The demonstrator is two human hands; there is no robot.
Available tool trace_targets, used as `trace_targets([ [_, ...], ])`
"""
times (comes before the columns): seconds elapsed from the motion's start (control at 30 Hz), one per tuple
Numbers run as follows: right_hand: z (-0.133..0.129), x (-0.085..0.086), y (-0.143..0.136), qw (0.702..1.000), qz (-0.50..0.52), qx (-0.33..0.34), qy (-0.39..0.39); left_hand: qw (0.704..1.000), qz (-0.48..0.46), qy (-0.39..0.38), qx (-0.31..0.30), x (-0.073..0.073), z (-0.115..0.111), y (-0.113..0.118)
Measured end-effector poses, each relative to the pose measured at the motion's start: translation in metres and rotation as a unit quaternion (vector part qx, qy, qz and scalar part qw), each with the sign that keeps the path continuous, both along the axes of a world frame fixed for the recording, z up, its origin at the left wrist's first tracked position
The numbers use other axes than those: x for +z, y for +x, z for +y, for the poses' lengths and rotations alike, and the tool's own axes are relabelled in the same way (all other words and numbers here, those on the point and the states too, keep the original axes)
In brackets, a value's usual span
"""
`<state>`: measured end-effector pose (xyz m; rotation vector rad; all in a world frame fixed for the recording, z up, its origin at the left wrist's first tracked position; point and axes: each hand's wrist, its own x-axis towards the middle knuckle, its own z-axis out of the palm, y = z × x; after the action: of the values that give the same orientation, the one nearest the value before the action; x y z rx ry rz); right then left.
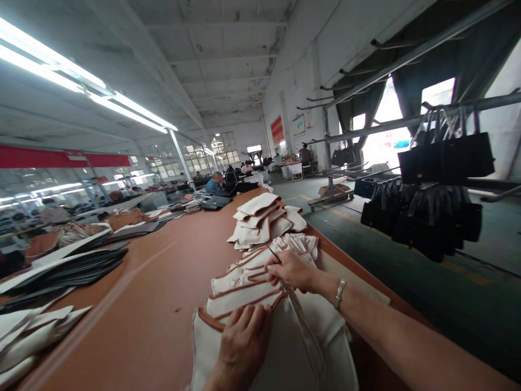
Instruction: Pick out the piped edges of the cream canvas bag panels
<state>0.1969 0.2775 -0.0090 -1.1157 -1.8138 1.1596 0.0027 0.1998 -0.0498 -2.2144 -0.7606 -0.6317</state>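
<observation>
Cream-white flat fabric pieces with brown trimmed edges [285, 342] lie overlapped in a row along the right side of the broad reddish-brown tabletop [154, 304], the closest one reaching the bottom of the view. The left hand [246, 342] rests on that closest piece, fingers curled over at its trimmed edge; whether the thumb closes beneath I cannot tell. Just beyond, the right hand [295, 269], with a silver-coloured bracelet [340, 293] at its wrist, has its fingers closed on a thin dark tool [273, 253], too small to identify, above the row.

Each piece should be light, soft and floppy, not fragile, and likely to slide over its neighbours. The brown trim looks like the firmest part: pinch there, flattening the loose body with the palm. Farther along sits a stacked heap of similar cream pieces [254, 233].
</observation>
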Motion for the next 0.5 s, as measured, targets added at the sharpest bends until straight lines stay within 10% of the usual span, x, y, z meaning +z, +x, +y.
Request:
trace_targets([
  [0.23,-0.014,-0.029,0.023,0.98,-0.182,0.063,0.043,0.999,-0.012,0.029,-0.021,0.018,-0.017,-0.015],
  [0.37,-0.021,-0.052,0.029,0.975,-0.218,0.025,0.045,0.996,-0.091,-0.003,0.006,0.057,-0.045,-0.054],
  [0.5,-0.035,-0.039,0.014,0.98,-0.19,-0.022,0.059,0.932,-0.347,-0.098,0.026,0.112,-0.08,-0.1],
])
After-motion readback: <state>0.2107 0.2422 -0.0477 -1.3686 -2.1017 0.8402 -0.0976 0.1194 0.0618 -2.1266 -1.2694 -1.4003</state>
